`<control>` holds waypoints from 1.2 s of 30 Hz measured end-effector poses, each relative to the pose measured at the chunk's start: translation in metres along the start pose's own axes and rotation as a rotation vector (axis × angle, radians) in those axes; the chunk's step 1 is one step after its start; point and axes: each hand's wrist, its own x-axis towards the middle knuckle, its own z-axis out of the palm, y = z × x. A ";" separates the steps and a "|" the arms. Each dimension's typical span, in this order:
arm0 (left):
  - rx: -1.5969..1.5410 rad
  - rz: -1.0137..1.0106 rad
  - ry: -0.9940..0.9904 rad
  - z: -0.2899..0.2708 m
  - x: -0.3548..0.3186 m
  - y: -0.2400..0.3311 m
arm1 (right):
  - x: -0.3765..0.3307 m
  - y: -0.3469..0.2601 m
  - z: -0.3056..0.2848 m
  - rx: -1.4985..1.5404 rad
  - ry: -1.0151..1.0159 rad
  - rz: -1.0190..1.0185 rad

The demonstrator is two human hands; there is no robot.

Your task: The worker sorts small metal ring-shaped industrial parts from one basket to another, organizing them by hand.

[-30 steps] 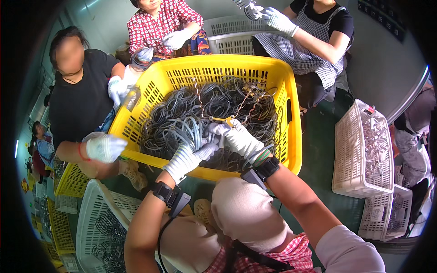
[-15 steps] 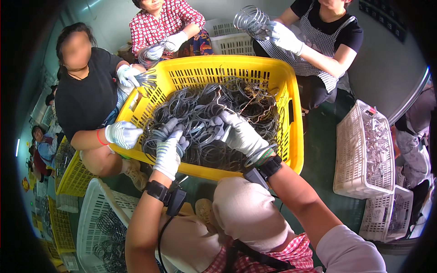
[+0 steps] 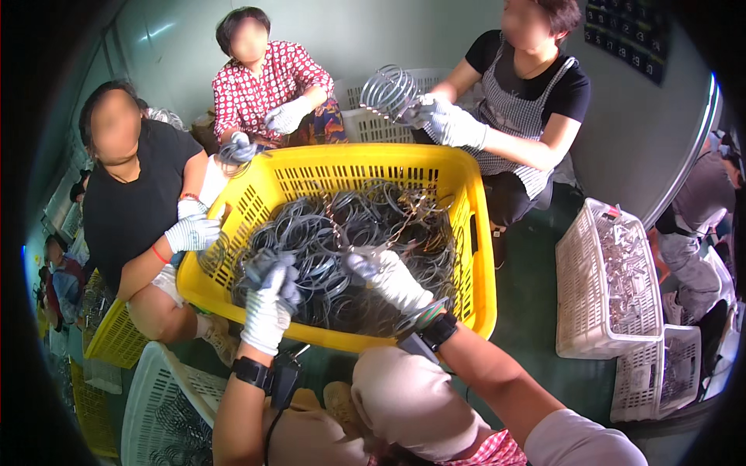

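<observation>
A large yellow slatted basket (image 3: 334, 339) stands before my knees, heaped with dark grey thin rings (image 3: 311, 225). My left hand (image 3: 268, 299), in a white glove with grey fingers, is low over the pile at its near left side. Its fingers curl round some of the dark rings. My right hand (image 3: 392, 283), gloved the same way, reaches over the middle of the pile. Its fingers are drawn together against the rings, and what they pinch is hard to make out. Rusty, copper-coloured strips (image 3: 420, 206) lie among the rings toward the far right.
Three co-workers sit round the basket; the one at far right holds a bundle of rings (image 3: 388, 92). To the right stands a white crate (image 3: 575, 303) of small metal pieces. Another white crate (image 3: 148, 388) with dark rings is by my left arm.
The view has tilted up, so the basket sits lower. My right hand has shifted slightly left over the pile. The left co-worker's hand has drawn back from the basket's edge.
</observation>
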 end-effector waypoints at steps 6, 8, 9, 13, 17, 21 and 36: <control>0.071 0.194 0.263 -0.013 0.010 0.013 | -0.001 0.021 -0.003 -0.172 -0.107 -0.020; 0.212 0.237 0.228 -0.005 0.011 0.013 | 0.003 0.036 -0.008 -0.023 -0.158 0.061; 0.284 0.266 0.216 -0.009 0.005 0.017 | 0.000 0.008 0.002 -0.320 -0.252 0.041; 0.400 0.284 0.215 -0.002 0.003 0.020 | -0.001 0.027 0.002 -0.441 -0.119 -0.362; 0.464 0.304 0.197 0.000 0.004 0.022 | 0.003 0.049 -0.006 -0.339 -0.150 -0.299; 0.713 0.331 0.155 0.007 -0.004 0.026 | -0.004 0.030 -0.007 -0.733 -0.206 -0.257; 0.848 0.405 -0.040 0.024 -0.008 0.011 | -0.005 0.011 -0.009 -1.096 -0.068 -0.159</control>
